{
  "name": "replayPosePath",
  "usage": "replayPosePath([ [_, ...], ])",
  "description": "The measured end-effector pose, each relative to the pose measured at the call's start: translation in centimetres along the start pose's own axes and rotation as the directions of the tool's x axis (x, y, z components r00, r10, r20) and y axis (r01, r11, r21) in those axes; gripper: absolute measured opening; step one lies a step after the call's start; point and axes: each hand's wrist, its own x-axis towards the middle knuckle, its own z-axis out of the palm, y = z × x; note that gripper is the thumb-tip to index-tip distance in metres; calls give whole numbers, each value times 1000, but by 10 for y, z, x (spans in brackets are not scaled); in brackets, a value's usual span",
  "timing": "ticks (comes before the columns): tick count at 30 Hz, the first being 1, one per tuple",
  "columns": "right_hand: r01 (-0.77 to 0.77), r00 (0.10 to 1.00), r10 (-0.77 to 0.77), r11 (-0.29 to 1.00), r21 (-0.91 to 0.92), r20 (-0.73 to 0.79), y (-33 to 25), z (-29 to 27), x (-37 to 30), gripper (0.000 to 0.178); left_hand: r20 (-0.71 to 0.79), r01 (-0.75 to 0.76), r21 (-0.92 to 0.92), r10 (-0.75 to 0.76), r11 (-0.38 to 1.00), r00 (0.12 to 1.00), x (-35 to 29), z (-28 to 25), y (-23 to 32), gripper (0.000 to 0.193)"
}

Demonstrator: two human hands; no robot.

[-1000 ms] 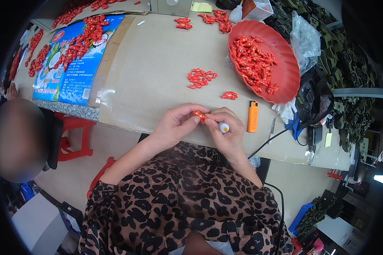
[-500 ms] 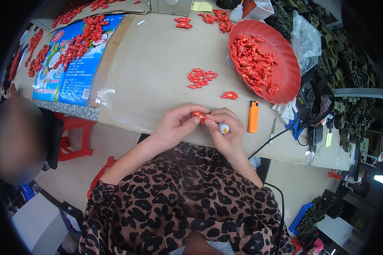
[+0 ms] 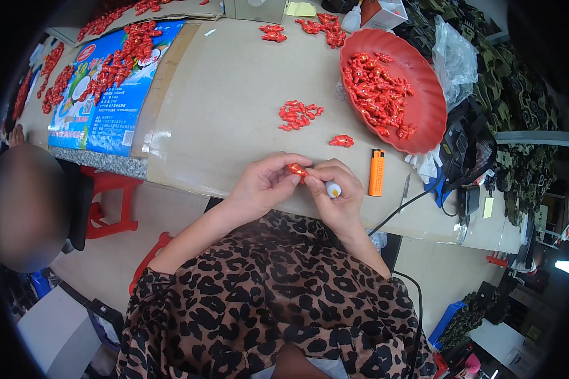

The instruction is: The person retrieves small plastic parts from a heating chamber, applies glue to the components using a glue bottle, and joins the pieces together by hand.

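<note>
My left hand and my right hand meet at the near edge of the cardboard-covered table. Between the fingertips of both hands sits a small red piece. My right hand also holds a small white tube with a yellow tip, tucked under its fingers. A small pile of red pieces lies just beyond my hands, and a couple more red pieces lie to its right.
A red oval tray heaped with red pieces stands at the right, an orange lighter beside it. A blue printed sheet with more red pieces lies at the left. A black cable runs off the table edge. Another person sits at the left.
</note>
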Motion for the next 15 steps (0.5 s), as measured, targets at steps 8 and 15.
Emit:
replayPosePath([
  [8,39,999,-39,999,-25,-1,4,1,-1,9,-2,-22,14,22,1000,1000,0,0,0,24],
  [15,69,998,-69,996,-63,2,5,0,-2,10,-34,-28,-33,27,999,999,0,1,0,22],
])
